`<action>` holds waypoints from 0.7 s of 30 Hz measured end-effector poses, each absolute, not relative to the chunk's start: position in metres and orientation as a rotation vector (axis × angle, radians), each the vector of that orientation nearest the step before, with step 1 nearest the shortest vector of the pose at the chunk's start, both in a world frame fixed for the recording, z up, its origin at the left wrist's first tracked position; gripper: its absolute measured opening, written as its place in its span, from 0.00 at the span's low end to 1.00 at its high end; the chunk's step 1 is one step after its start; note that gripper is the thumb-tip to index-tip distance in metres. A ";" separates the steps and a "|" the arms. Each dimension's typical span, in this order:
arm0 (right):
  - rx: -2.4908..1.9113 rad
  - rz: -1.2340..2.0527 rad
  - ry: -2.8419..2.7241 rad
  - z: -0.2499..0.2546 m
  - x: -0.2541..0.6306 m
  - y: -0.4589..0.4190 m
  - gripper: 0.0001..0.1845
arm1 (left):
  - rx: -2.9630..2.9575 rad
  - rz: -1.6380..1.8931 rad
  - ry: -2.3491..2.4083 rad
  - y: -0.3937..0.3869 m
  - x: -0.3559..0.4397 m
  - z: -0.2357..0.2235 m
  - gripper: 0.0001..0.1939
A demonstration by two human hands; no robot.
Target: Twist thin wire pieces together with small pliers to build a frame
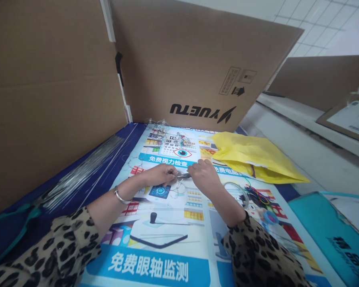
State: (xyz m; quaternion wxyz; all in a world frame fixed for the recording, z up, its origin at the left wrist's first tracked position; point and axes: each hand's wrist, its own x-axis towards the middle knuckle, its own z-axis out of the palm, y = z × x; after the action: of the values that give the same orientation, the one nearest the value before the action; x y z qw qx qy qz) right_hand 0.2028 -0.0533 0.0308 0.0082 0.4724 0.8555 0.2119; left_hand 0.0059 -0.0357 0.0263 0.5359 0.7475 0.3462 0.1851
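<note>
My left hand (164, 174), fingers nearly closed, pinches thin wire (179, 181); my right fist (206, 176) grips the metal tool (184, 175) between them. Steady fingertips close to its tip help.

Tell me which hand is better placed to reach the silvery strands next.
Left, I'd judge. The left hand is on the same side as the silvery strands and nearer to them. The right hand is farther off and closed on a metal tool.
</note>
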 end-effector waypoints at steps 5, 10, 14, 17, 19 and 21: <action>1.500 0.634 2.647 0.030 0.202 -0.053 0.06 | 1.768 0.449 0.823 -0.035 0.006 0.024 0.06; 1.549 0.636 2.641 0.030 0.201 -0.055 0.06 | 1.793 0.457 0.836 -0.033 0.005 0.022 0.07; 1.634 0.616 2.652 0.028 0.203 -0.054 0.08 | 1.755 0.499 0.842 -0.031 0.005 0.018 0.07; 1.750 0.619 2.629 0.025 0.204 -0.054 0.09 | 1.689 0.551 0.835 -0.030 0.006 0.015 0.08; 1.785 0.627 2.632 0.022 0.205 -0.053 0.09 | 1.654 0.573 0.845 -0.030 0.007 0.014 0.09; 1.780 0.622 2.647 0.020 0.205 -0.053 0.09 | 1.642 0.584 0.884 -0.030 0.009 0.014 0.09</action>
State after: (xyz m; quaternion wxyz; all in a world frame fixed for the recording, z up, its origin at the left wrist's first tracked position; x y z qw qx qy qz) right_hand 0.2045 -0.0529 0.0201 -0.0541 0.5469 0.8133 0.1910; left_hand 0.0086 -0.0301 0.0140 0.5595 0.6964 0.3750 0.2476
